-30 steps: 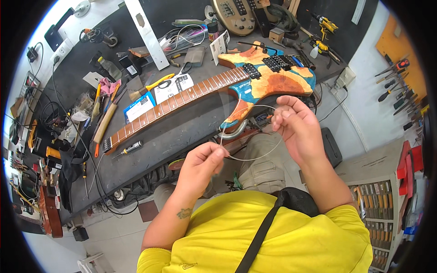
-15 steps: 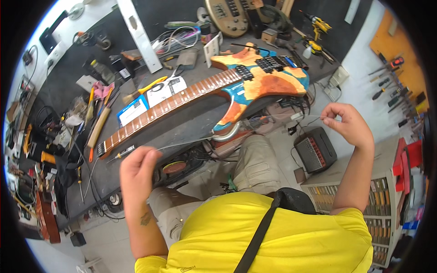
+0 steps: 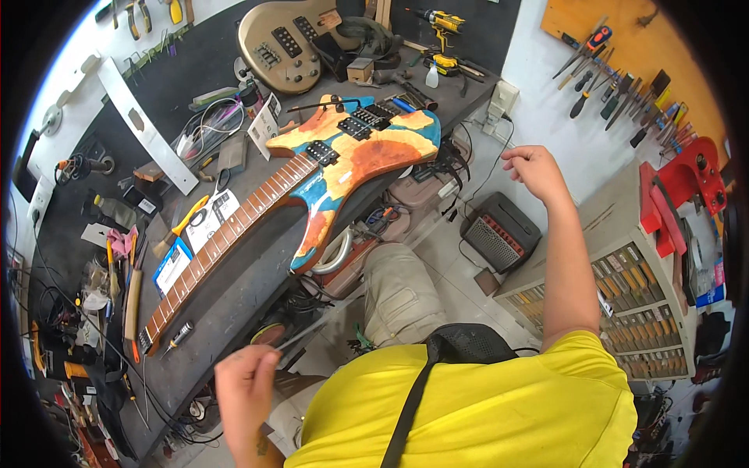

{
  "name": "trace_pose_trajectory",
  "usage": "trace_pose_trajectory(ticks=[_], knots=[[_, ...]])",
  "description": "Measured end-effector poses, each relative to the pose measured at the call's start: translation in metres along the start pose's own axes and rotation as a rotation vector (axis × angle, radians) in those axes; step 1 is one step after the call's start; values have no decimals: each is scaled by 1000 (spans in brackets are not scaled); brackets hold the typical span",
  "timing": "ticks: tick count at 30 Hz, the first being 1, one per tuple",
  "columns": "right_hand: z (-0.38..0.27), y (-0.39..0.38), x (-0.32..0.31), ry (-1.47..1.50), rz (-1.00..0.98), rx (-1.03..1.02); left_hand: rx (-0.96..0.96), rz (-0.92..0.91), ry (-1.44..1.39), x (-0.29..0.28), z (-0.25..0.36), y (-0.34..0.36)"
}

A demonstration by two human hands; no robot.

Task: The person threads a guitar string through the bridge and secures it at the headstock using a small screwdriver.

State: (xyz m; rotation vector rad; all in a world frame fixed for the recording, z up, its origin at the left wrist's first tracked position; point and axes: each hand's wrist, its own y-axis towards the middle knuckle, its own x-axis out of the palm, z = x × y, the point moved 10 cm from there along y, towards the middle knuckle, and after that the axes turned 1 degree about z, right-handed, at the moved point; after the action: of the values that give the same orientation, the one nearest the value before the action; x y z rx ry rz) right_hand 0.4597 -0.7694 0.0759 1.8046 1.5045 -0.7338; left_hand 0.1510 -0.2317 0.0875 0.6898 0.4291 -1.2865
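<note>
An electric guitar (image 3: 374, 158) with a body patterned in orange, cream and teal lies across the dark workbench, its long fretted neck (image 3: 253, 207) pointing to the near left. My left hand (image 3: 246, 386) is in front of the bench edge, below the guitar's headstock end, thumb and fingers pinched on a thin pale string (image 3: 324, 318). From there the string slants up and right over my legs, then fades from sight. Raised at the right, well apart from the guitar, my right hand (image 3: 538, 175) has its fingertips drawn together; what they hold is too fine to see.
A gold guitar body (image 3: 285, 47) leans at the back, near a yellow drill (image 3: 443, 35). Tools and cables crowd the bench's left side. Right of me stand a small amplifier (image 3: 502, 232) and a grey drawer cabinet (image 3: 616, 249) with a red vise-like tool (image 3: 686, 183) on top.
The view has swung to the right, so the bench appears farther left. My right hand has moved up, and the string seen at its fingertips before no longer shows there. My left hand still pinches the string.
</note>
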Motion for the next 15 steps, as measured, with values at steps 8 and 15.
trace_pose_trajectory(ticks=[8, 15], knots=[[95, 48, 6, 1304, 314, 228, 22, -286, -103, 114, -15, -3], [104, 98, -13, 1543, 261, 200, 97, -356, -34, 153, -39, 6]])
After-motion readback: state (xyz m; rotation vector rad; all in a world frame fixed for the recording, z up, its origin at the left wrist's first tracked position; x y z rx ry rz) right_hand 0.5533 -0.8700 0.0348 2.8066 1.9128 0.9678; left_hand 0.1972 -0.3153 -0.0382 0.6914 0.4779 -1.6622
